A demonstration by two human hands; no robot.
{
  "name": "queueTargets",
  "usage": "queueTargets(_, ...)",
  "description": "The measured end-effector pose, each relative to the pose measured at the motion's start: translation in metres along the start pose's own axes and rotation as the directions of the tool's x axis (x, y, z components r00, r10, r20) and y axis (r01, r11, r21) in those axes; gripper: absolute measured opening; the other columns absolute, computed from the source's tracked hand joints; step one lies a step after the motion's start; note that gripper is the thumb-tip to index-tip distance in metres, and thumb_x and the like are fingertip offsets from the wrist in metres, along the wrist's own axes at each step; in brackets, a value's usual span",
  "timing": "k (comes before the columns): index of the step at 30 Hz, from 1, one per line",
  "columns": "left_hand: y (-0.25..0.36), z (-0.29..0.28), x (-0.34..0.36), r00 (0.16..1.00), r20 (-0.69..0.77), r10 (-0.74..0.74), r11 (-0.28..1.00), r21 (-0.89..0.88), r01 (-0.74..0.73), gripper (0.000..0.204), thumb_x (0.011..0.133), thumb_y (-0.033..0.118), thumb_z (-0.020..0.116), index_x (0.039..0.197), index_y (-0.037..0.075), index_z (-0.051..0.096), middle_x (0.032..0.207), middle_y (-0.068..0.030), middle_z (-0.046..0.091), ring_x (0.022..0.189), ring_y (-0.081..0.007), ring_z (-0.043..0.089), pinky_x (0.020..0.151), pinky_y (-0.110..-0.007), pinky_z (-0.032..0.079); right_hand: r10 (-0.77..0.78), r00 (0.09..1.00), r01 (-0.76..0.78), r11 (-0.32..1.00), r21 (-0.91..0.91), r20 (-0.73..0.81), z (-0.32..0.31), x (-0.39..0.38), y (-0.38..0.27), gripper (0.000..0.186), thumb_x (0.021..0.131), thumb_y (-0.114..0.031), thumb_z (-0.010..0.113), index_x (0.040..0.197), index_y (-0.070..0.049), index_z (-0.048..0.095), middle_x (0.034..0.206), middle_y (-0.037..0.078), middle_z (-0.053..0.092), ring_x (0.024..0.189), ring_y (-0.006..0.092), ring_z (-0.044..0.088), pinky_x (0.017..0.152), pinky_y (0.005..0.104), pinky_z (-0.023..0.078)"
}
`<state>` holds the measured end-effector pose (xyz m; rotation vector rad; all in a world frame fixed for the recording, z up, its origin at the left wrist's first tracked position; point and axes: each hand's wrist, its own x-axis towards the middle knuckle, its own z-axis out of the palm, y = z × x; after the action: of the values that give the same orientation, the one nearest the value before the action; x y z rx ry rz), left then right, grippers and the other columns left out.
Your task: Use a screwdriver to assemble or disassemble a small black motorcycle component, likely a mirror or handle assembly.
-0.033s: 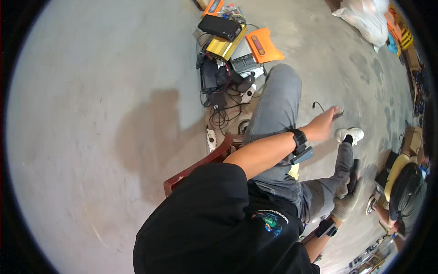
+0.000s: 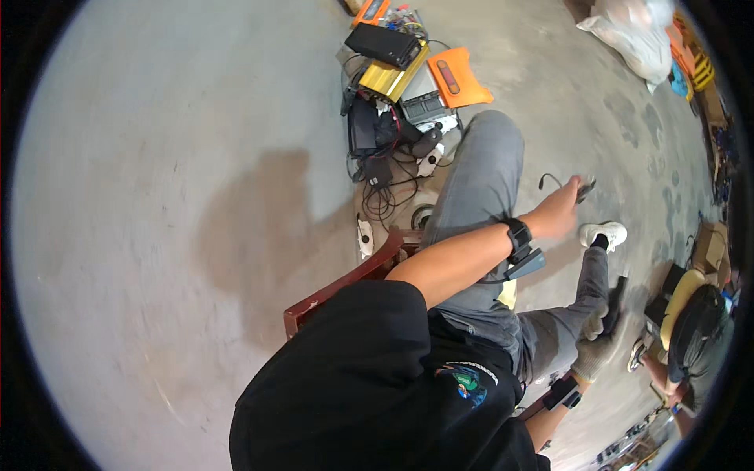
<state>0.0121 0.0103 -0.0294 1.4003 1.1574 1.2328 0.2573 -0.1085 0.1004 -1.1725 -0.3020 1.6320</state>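
Pinching a small, dark, narrow object [image 2: 585, 191], with a hint of bare metal at its end, between the pressed-together thumb and fingers of the bare left hand [image 2: 552, 212]. Projecting it just past the fingertips toward the right, slanting its long axis from near left to far right. Trailing a thin, black, curved cable [image 2: 551, 180] on the far left side of the same hand, without showing any clear join to the pinched piece. Clasping a long, straight, black object [image 2: 618, 294] in the right hand [image 2: 597, 353], wearing a pale beige knitted glove there. Curling the gloved fingers around its near end, but blurring too much to tell the exact placing of each finger. Aiming its long axis chiefly from near to far, leaning slightly right at the far end. Holding the two pieces well apart, with the small one farther and a little left, the long one nearer and a little right, and a white, low-cut shoe [image 2: 603, 234] between them in view. Setting the left hand nearest to the small piece, beyond the grey, denim-clad left knee [image 2: 491, 149], well to the right of a heaped pile of black, gold-yellow and orange boxes [image 2: 389, 81].
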Motion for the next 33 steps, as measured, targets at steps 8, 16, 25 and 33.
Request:
queueTargets(8, 0.138, -0.152, 0.080, 0.900, -0.391, -0.196, 0.905, -0.426, 0.012, 0.031, 0.092, 0.020, 0.056, 0.110, 0.000, 0.040, 0.095, -0.0173, 0.057, 0.078, -0.0220, 0.061, 0.066, -0.040, 0.053, -0.217, 0.969, 0.214, 0.976, 0.037, 0.122, 0.022, 0.011, -0.027, 0.054, 0.103, -0.036, 0.053, 0.141, 0.000, 0.041, 0.104, 0.007, 0.054, 0.082, 0.0148, 0.047, 0.059, 0.0259, 0.044)
queueTargets(16, -0.037, -0.362, -0.015, 0.540, -0.626, -0.563, 0.800, -0.577, 0.166, 0.016, 0.086, 0.006, 0.060, 0.096, -0.005, 0.061, 0.081, -0.0139, 0.065, 0.064, -0.0274, 0.067, 0.055, -0.043, 0.055, -0.127, 0.599, 0.269, 0.962, -0.050, 0.791, 0.078, -0.027, -0.070, 0.034, 0.089, -0.030, 0.074, 0.121, -0.020, 0.065, 0.097, 0.003, 0.054, 0.076, 0.0179, 0.049, 0.062, 0.0267, 0.046)
queueTargets(25, -0.128, -0.420, -0.132, 0.226, -0.596, -0.771, 0.520, -0.385, 0.762, 0.032, 0.086, 0.016, 0.064, 0.108, -0.007, 0.062, 0.095, -0.0168, 0.067, 0.078, -0.0307, 0.068, 0.058, -0.048, 0.052, 0.093, -0.340, 0.153, 0.987, -0.043, 0.936, 0.188, -0.002, -0.084, 0.016, 0.095, -0.015, 0.063, 0.100, -0.011, 0.077, 0.083, 0.002, 0.067, 0.068, 0.0141, 0.063, 0.056, 0.0224, 0.050)
queueTargets(33, -0.178, -0.420, -0.171, 0.145, -0.604, -0.784, 0.387, -0.293, 0.874, 0.030, 0.086, 0.014, 0.064, 0.104, -0.010, 0.064, 0.091, -0.0171, 0.068, 0.073, -0.0329, 0.069, 0.057, -0.047, 0.053, -0.078, 0.022, 0.444, 0.894, 0.060, 0.997, 0.181, -0.023, -0.073, 0.015, 0.092, -0.015, 0.064, 0.096, -0.012, 0.078, 0.076, -0.002, 0.065, 0.055, 0.0086, 0.057, 0.045, 0.0193, 0.042)
